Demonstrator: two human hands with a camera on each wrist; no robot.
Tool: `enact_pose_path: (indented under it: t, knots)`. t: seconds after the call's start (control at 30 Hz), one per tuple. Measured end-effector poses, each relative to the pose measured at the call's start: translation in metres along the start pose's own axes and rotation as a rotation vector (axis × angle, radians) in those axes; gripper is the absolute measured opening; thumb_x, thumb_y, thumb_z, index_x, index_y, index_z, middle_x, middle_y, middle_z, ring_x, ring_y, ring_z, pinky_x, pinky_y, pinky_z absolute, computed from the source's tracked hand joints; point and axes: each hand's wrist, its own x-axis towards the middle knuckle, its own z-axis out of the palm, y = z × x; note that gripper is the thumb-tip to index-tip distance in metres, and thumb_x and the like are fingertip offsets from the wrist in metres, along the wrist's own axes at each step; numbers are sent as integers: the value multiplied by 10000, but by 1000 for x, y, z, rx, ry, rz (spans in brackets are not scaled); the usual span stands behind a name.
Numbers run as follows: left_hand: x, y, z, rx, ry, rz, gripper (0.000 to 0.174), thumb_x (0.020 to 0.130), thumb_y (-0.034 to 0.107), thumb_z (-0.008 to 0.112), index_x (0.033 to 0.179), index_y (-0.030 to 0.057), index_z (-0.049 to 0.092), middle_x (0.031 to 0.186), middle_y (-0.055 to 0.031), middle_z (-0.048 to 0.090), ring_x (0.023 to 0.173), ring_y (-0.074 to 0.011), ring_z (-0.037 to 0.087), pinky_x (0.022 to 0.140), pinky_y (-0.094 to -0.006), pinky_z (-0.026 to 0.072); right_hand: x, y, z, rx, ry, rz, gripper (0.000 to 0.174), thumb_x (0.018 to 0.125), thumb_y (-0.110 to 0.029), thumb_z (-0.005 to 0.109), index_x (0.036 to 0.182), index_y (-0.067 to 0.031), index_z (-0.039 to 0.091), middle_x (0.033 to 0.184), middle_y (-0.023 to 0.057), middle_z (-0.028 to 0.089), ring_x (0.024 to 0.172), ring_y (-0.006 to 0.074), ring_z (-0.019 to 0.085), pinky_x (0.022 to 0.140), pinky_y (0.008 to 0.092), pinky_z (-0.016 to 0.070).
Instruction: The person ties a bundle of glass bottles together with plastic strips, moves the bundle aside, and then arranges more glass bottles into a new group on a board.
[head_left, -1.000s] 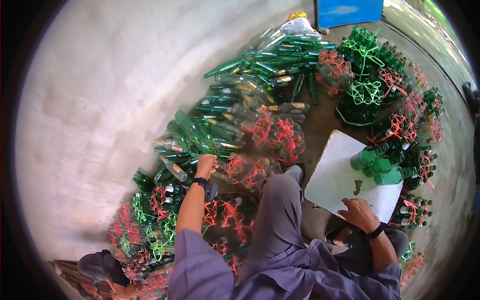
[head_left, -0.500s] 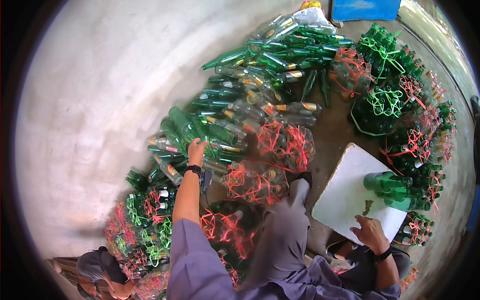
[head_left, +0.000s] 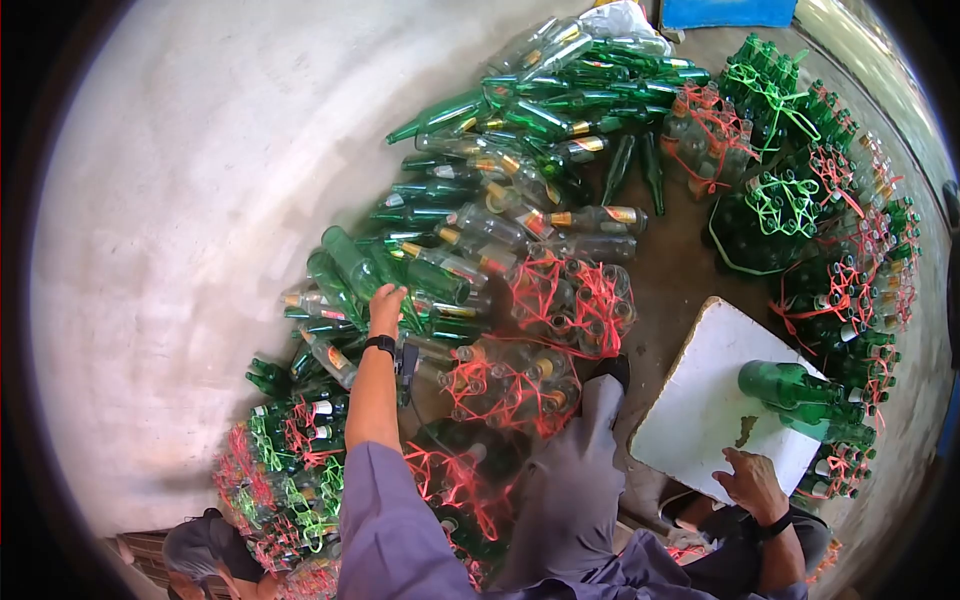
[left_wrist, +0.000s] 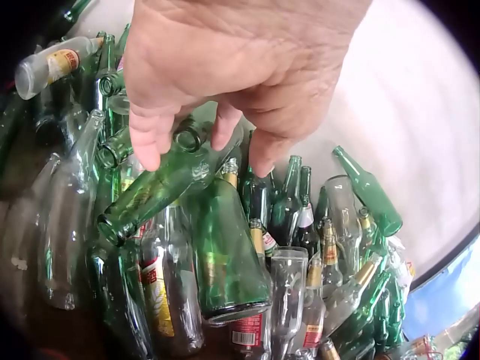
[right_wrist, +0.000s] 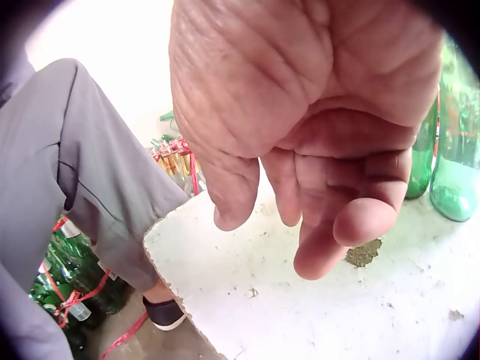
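Note:
My left hand (head_left: 385, 308) reaches down into a heap of green and clear glass bottles. In the left wrist view, its curled fingers hold a green bottle (left_wrist: 191, 135) at the neck, its mouth showing between them. Another green bottle (left_wrist: 229, 259) lies close under the hand, base outward. Above the near edge of a white board (head_left: 690, 390), my right hand (head_left: 752, 485) hangs with loosely bent fingers and nothing in them. Green bottles (head_left: 785, 385) stand upright on the board's far right part, beyond that hand.
Bottle bundles tied with red string (head_left: 570, 300) stand between the heap and my leg. More bundles with green string (head_left: 780, 205) line the right side. A pale wall (head_left: 200, 220) rises behind the heap. Another person (head_left: 205, 550) is at lower left.
My left hand has moved left and up, deeper among the green bottles, its fingers now at the necks. My right hand stays by the board. The head view has shifted slightly.

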Motion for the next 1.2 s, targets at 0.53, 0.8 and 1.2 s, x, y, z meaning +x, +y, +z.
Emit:
enact_pose_path:
  t: [0.53,0.8,1.2]
  knots:
    - [-4,5,-63,-122,297,170,364,936,35,538,1266,100,679,722,-14,604,543,-95,562,423,-253,406,-2,5,6,-68,-44,13,454,801,-252,786,1132,31,656,841,250,697,826,428,680,742,498,527]
    - [-25,23,-89,-395,361,177,512,955,69,453,1454,117,559,717,-23,562,512,-110,514,422,-260,402,-1,3,4,-66,-75,46,421,804,-245,781,1101,32,672,925,236,729,870,421,698,764,487,542]
    - [-43,33,-106,-198,422,246,437,954,98,524,1379,34,604,691,-56,587,485,-142,550,424,-283,457,-9,6,9,-60,23,-51,355,823,-283,770,977,12,645,753,229,661,774,438,650,691,528,485]
